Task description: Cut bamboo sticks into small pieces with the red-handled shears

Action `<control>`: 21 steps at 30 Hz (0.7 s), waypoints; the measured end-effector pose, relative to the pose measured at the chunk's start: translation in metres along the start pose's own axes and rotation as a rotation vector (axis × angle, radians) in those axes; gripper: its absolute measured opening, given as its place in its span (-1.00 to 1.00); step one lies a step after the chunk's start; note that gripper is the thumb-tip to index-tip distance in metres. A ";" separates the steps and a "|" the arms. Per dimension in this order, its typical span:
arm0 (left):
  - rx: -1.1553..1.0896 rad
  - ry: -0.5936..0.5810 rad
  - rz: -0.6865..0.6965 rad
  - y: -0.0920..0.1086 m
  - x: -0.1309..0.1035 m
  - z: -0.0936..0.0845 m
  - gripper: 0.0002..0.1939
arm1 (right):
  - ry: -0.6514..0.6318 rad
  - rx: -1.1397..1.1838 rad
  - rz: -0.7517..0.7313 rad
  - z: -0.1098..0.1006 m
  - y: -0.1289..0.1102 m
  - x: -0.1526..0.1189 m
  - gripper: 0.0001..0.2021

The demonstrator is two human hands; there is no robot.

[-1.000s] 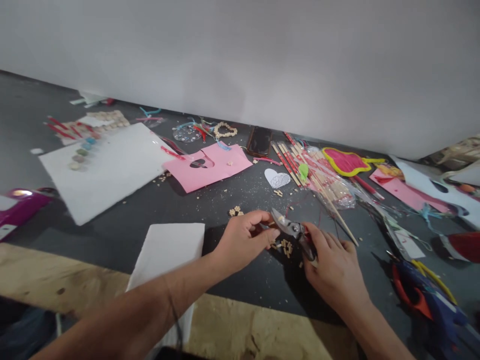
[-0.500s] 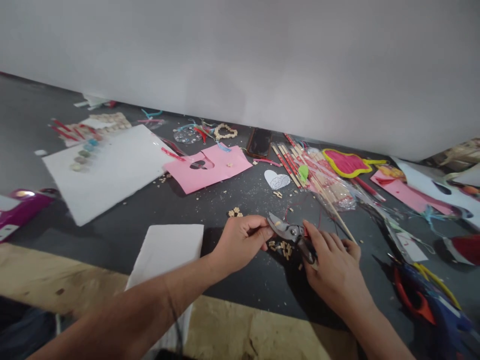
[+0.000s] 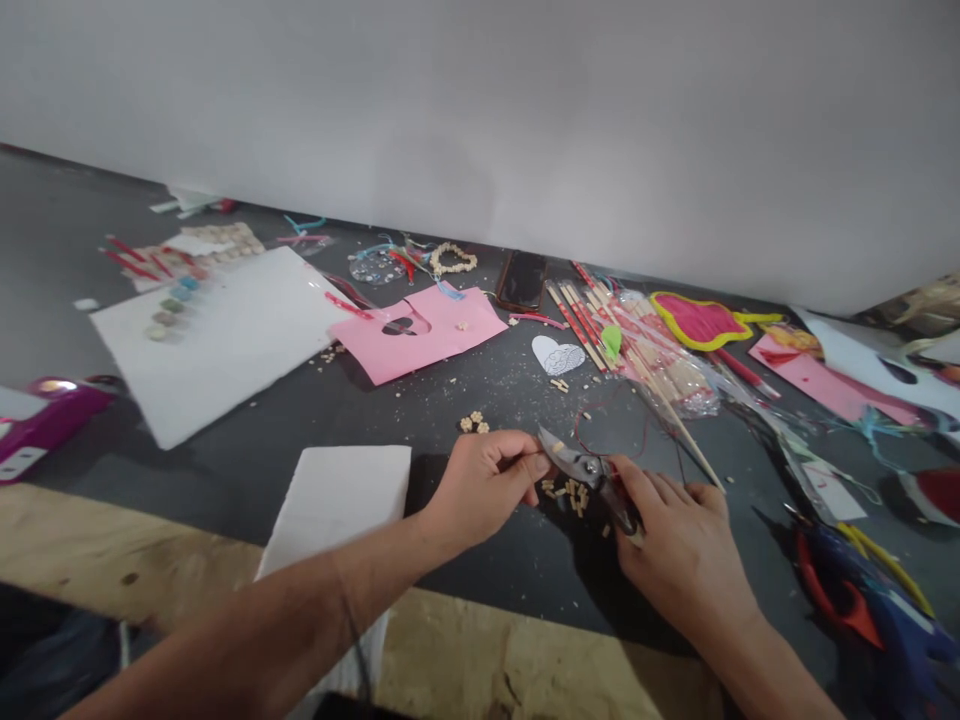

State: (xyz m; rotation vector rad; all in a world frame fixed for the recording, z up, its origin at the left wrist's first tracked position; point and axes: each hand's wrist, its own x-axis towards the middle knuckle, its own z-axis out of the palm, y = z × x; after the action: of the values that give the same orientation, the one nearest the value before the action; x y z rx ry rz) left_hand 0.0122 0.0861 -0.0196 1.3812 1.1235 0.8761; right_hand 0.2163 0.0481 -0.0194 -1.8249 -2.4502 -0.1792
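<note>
My right hand (image 3: pixel 671 535) is wrapped round the handles of a pair of pruning shears (image 3: pixel 581 465), whose blades point up and left. My left hand (image 3: pixel 487 485) is pinched at the blade tip; what its fingers hold is too small to make out. Short wooden pieces (image 3: pixel 576 496) lie in a small pile below the shears. Several flower-shaped wooden bits (image 3: pixel 474 423) rest just behind my left hand. A white heart (image 3: pixel 558 355) with a drawn pattern lies farther back.
A white block (image 3: pixel 345 495) lies under my left forearm. Behind are pink paper (image 3: pixel 442 340), a phone (image 3: pixel 522 281) and wrapped sticks (image 3: pixel 581 325). Red-handled pliers (image 3: pixel 836 590) sit at the right, a white board (image 3: pixel 225 340) at the left.
The view has shifted slightly, so the table items appear a little displaced. Both hands keep nearly the same pose at the shears.
</note>
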 end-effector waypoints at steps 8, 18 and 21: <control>-0.130 -0.032 -0.013 0.000 0.003 0.001 -0.85 | -0.002 -0.050 0.058 0.002 0.000 0.003 -0.61; -0.034 -0.060 0.071 0.001 0.002 -0.002 -0.77 | 0.000 -0.022 0.017 0.005 0.005 0.003 -0.45; -0.015 -0.086 0.058 0.001 0.003 -0.003 -0.80 | -0.005 -0.018 0.012 0.005 0.006 0.002 -0.46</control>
State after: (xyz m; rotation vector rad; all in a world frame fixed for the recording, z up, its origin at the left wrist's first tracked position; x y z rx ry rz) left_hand 0.0100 0.0899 -0.0183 1.4312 1.0138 0.8564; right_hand 0.2212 0.0527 -0.0236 -1.8489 -2.4485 -0.1959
